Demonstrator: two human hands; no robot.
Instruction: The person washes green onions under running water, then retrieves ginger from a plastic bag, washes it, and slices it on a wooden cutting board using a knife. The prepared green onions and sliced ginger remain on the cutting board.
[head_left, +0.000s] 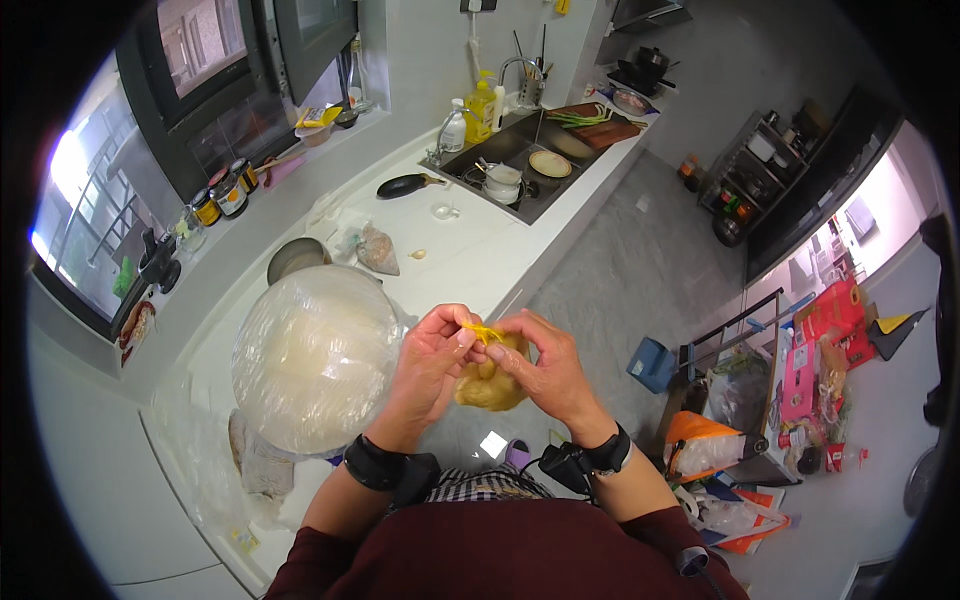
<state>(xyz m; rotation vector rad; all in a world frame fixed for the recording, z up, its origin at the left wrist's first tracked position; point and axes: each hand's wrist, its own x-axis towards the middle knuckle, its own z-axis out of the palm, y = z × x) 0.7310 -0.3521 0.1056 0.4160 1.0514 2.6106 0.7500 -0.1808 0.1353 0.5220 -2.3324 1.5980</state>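
Observation:
A yellowish plastic bag (491, 391) hangs in front of me, over the floor beside the counter edge. My left hand (433, 356) pinches its bright yellow twisted neck (481, 331) between thumb and fingertips. On the other side, my right hand (553, 365) grips the same gathered part with thumb and index finger. What the bag contains cannot be made out. Left of my left hand, a large round basin (315, 360) wrapped in clear plastic film rests on the counter. Behind it lie a knotted clear bag of brownish contents (377, 250) and a garlic clove (418, 255).
The white counter (480, 255) bears a dark eggplant (405, 185) and a small glass cup (445, 211). Bowls (502, 184) and a plate (550, 163) stand in the sink. Jars (227, 193) line the windowsill. Bags (705, 442) and a blue dustpan (651, 365) are at right.

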